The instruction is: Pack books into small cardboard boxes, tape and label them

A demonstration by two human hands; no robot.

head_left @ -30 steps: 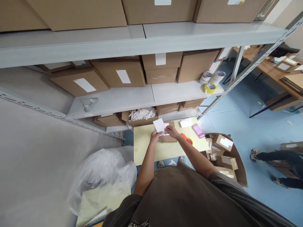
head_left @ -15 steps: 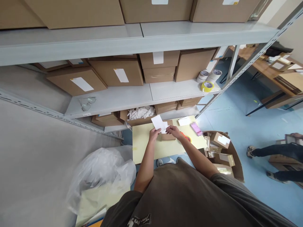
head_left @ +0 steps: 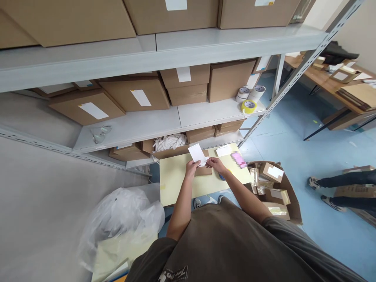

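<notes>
Over the pale yellow table, my left hand is closed on a white paper, which is tilted above the table. My right hand is pinched at the paper's lower right side, where a smaller white piece shows. Beneath both hands lies a small cardboard box, partly covered by them. A stack of white sheets and a pixelated pink item rest on the table to the right. Part of a blue roll shows beside my right wrist.
Metal shelving with boxes and tape rolls stands ahead. A large carton of small boxes is right of the table, plastic sheeting to the left. Another person's legs are at far right.
The view has shifted, so the shelves sit further left. Both hands stay at the paper. The other person's legs have changed position.
</notes>
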